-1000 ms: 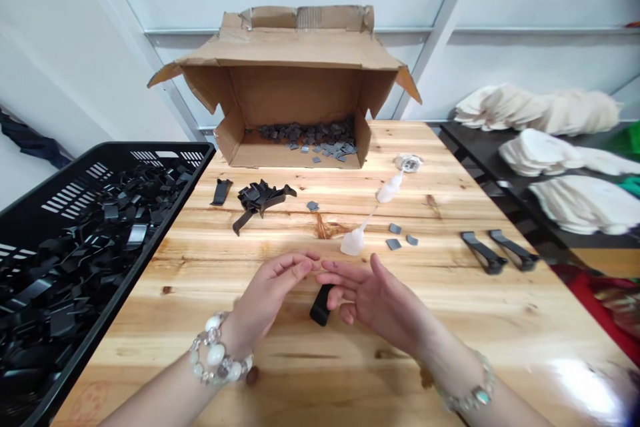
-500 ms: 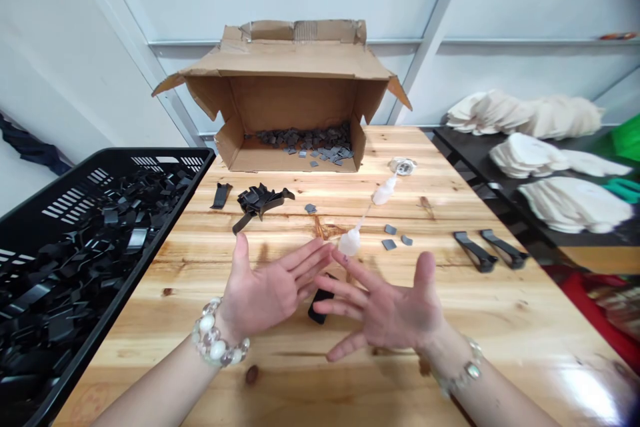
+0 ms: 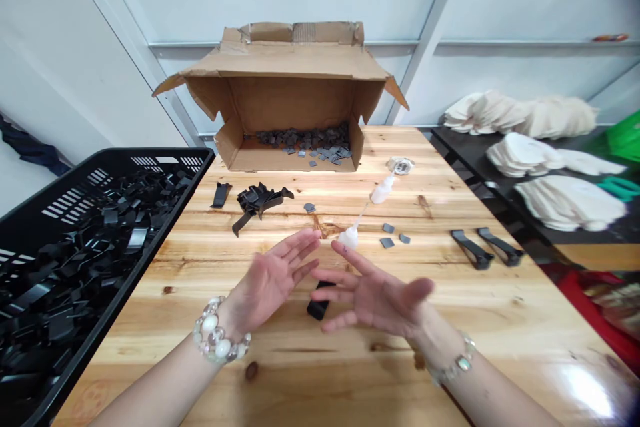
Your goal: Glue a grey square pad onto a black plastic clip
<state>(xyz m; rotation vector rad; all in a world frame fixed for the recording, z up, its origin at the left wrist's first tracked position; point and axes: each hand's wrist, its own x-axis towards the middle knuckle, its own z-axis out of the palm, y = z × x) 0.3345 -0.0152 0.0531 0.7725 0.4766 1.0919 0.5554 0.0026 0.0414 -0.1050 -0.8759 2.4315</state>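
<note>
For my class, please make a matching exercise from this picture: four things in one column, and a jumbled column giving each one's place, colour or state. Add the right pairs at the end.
Things
1. Right hand
2. Cardboard box
3. Black crate
4. Bottles

Places, colours, states
A. At the left, holding many black parts
B. Open, partly hiding a black clip
C. Whitish, with thin tips
D. At the far side of the wooden table, with small grey pieces inside

Right pairs: 1-B, 2-D, 3-A, 4-C

black piece (image 3: 319,309), white bottle (image 3: 349,237), brown box (image 3: 295,101)
</note>
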